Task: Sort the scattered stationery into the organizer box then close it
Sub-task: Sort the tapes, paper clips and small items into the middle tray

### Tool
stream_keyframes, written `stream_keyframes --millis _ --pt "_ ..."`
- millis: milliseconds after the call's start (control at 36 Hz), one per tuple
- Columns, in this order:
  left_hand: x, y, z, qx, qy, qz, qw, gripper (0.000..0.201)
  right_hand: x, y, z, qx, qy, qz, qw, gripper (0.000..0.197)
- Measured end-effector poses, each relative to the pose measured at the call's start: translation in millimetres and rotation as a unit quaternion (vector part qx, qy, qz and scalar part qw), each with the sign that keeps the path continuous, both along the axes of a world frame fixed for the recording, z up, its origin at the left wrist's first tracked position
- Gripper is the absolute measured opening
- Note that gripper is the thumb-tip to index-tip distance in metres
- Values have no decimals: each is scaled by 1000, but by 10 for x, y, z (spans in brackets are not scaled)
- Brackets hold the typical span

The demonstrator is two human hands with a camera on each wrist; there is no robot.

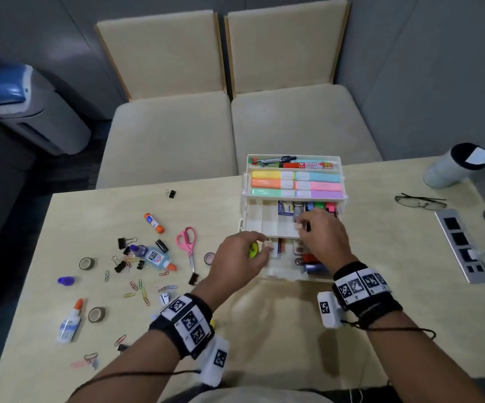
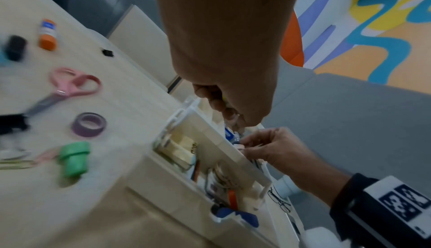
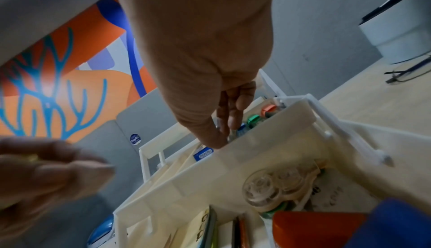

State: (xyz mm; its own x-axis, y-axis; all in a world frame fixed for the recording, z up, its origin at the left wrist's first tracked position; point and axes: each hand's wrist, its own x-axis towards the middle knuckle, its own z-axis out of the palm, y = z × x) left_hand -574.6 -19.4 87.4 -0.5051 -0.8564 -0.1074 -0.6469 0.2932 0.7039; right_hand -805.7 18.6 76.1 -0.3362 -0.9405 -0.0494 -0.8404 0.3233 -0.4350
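Pale wood table (image 1: 279, 330): organizer box (image 1: 293, 225), pink scissors (image 1: 188, 242), glue bottles, tape rolls, scattered clips, glasses (image 1: 420, 200), tumbler (image 1: 453, 167).

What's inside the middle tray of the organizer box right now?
The middle tray holds a blue-labelled packet and blue, green and red items; its left compartments look empty. The right hand covers the rest.

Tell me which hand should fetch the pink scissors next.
Left, probably. The pink scissors lie left of the organizer box, nearest the left hand, though it grips something yellow. The right hand is busy in the middle tray.
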Motion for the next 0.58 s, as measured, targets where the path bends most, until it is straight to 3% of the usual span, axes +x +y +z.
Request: stream_keyframes --millis 222,389,583 --pt "-681 -239 -84 15 -31 -21 999 19 -57 -72 -33 14 17 30 999 19" --pt "-861 -344 -200 22 -61 -6 998 22 -135 36 -176 -48 -97 -2 994 23" --pt "-987 -260 -208 24 -68 7 997 18 -174 301 -231 -71 -149 3 986 24"
